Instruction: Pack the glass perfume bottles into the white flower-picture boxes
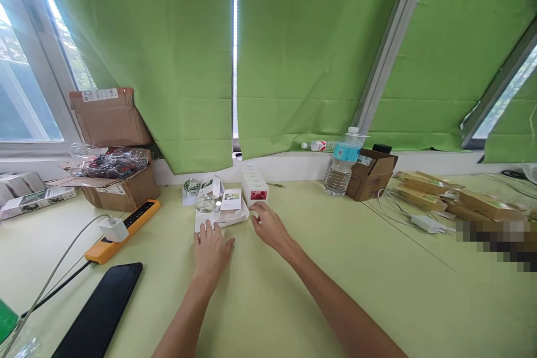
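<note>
Head view: open left hand [212,251] rests on a white carton [240,216], half-open right hand [271,227] just beside stacked cartons [255,190].

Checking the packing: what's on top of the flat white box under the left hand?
The flat white box carries a round glass bottle, a small silver cylinder and a small white picture box. The left hand covers its near edge, so anything there cannot be seen.

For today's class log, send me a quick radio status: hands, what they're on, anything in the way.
Left hand on flat white box, round glass bottle on top. Right hand at its corner, near stacked white boxes. Orange power strip off left.
</note>
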A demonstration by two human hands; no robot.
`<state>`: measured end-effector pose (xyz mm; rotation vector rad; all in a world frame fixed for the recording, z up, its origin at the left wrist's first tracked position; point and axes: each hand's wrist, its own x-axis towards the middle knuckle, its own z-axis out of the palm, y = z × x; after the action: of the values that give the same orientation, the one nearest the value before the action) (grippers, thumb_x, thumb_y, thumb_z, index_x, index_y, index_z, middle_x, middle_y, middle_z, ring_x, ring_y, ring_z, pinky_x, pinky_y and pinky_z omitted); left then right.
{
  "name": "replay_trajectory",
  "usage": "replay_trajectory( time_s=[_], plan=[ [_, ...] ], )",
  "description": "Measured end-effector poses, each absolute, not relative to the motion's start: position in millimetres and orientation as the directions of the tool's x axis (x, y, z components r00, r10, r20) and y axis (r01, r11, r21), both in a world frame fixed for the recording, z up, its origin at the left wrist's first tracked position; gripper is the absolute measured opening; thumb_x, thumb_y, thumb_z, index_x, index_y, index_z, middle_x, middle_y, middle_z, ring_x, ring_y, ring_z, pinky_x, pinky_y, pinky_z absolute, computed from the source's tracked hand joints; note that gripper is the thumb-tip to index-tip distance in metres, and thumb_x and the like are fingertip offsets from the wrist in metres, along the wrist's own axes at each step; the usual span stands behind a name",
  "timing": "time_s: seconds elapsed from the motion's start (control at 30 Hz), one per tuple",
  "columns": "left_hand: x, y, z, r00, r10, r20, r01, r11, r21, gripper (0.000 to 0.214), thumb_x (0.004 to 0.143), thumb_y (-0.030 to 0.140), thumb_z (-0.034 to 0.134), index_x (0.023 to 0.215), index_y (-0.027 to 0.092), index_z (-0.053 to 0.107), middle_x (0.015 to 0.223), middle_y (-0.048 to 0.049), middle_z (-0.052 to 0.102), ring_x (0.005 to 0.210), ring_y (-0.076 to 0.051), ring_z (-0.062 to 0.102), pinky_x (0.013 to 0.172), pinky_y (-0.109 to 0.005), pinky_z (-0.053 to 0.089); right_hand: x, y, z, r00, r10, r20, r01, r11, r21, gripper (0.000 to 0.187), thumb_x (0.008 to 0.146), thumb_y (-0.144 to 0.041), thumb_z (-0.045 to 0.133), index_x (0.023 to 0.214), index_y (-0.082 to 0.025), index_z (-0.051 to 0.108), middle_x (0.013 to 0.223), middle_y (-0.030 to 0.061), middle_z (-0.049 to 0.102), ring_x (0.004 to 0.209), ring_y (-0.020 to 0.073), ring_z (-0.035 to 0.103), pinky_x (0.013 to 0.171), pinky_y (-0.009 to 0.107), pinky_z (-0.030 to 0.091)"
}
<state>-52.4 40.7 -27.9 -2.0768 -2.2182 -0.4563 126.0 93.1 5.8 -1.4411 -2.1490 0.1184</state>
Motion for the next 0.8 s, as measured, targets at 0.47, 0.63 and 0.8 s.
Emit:
replay_trajectory(
  time_s=[0.47,0.63,0.8],
  plan=[
    [-69.6,45.4,-35.7,-0.057,0.989,0.140,0.991,0.040,0.125,0.070,0.087,0.061,0.029,0.134,0.012,0.044,0.146,-0.0191,0.034,0.135,-0.035,0.028,0.102,-0.054,0.026,124.0,70.7,-12.0,-0.378,0.845,0.377,0.768,0.514,-0.382,0.040,0.087,-0.016,0.044,0.125,-0.020,0.053,0.132,0.0083,0.049,0.097,0.0175,0.061,0.085,0.027,0.047],
    [-70.5,40.5,-30.1,-0.045,0.995,0.092,0.991,0.033,0.129,0.066,0.086,0.060,0.033,0.132,0.015,0.046,0.146,-0.0181,0.035,0.134,-0.036,0.029,0.099,-0.054,0.030,129.1,68.6,-7.8,-0.368,0.844,0.390,0.770,0.512,-0.380,0.035,0.087,-0.017,0.044,0.119,-0.020,0.058,0.127,0.0075,0.053,0.099,0.0178,0.061,0.084,0.026,0.047],
    [-70.4,33.2,-21.1,-0.021,0.999,0.040,0.990,0.015,0.138,0.060,0.085,0.058,0.034,0.126,0.017,0.050,0.144,-0.0170,0.039,0.131,-0.034,0.035,0.098,-0.054,0.031,134.8,68.5,-5.0,-0.356,0.841,0.407,0.775,0.509,-0.375,0.032,0.088,-0.017,0.044,0.114,-0.019,0.061,0.123,0.0076,0.057,0.092,0.0165,0.063,0.082,0.025,0.047]
  ],
)
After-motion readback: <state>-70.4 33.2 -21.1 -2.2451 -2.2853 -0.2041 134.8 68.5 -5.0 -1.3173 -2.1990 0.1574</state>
